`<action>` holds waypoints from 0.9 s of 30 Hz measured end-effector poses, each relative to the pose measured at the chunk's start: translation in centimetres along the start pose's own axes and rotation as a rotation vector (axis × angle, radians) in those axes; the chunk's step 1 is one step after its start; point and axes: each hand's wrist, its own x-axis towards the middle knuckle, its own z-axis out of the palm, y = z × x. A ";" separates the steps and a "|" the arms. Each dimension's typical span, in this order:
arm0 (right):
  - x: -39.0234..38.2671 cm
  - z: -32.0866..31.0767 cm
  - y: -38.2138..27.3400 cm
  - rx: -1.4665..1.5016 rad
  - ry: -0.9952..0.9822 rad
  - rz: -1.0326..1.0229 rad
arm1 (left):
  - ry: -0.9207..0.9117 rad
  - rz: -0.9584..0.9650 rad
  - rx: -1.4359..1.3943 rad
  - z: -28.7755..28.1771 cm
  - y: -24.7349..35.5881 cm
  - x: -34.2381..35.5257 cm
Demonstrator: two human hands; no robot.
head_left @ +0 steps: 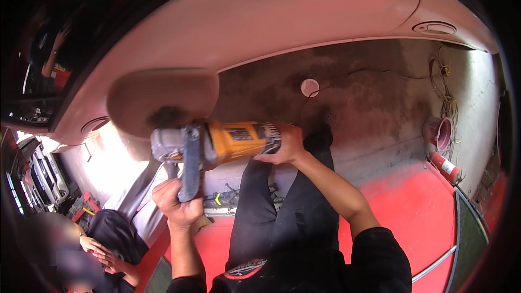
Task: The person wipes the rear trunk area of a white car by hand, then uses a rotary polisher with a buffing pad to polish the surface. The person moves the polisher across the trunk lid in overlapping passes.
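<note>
Red flooring (pixel 391 211) and stained grey concrete (pixel 374 108) make up the ground in the head view, with a pale, pink-lit car panel (pixel 304 8) arching beyond the yellow-and-grey power tool (pixel 236 140), which is the landmark for every place told below. The tool is held up over the ground, its long axis running nearly sideways: grey head at its left end, dark rear body at its right. The right hand (pixel 285 146) is wrapped around that rear body; the left hand (pixel 179 201) is curled around the lower end of the dark loop handle (pixel 190 163) beside the head, so it is the hand nearer the working end. Just beyond the head lies a rounded part (pixel 184 89) of the car; whether they touch, I cannot tell. Well to the right of the tool are a pink bucket (pixel 437 133) and a red fire extinguisher (pixel 444 166); a seated person's clasped hands (pixel 100 250) are to its near left.
</note>
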 end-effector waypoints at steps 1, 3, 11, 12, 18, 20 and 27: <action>-1.0 -1.3 0.8 0.013 0.030 0.011 | -0.042 -0.001 -0.011 0.6 1.9 0.6; -3.1 -3.9 2.3 0.073 0.082 0.032 | -0.058 0.061 -0.017 1.9 5.7 2.2; -8.2 -16.1 3.0 0.407 0.185 0.210 | -0.200 0.173 -0.118 7.3 20.0 8.3; -8.5 -17.1 2.3 0.398 0.196 0.226 | -0.196 0.186 -0.148 7.6 20.8 8.9; -7.7 -21.2 -3.6 0.228 0.112 0.294 | -0.154 0.071 -0.187 4.2 19.9 9.5; -6.9 -19.7 -6.5 0.221 0.069 0.302 | -0.154 0.002 -0.165 1.7 17.7 9.0; -2.9 -12.5 -15.5 0.098 -0.200 0.141 | 0.005 -0.236 -0.062 -8.4 7.1 5.4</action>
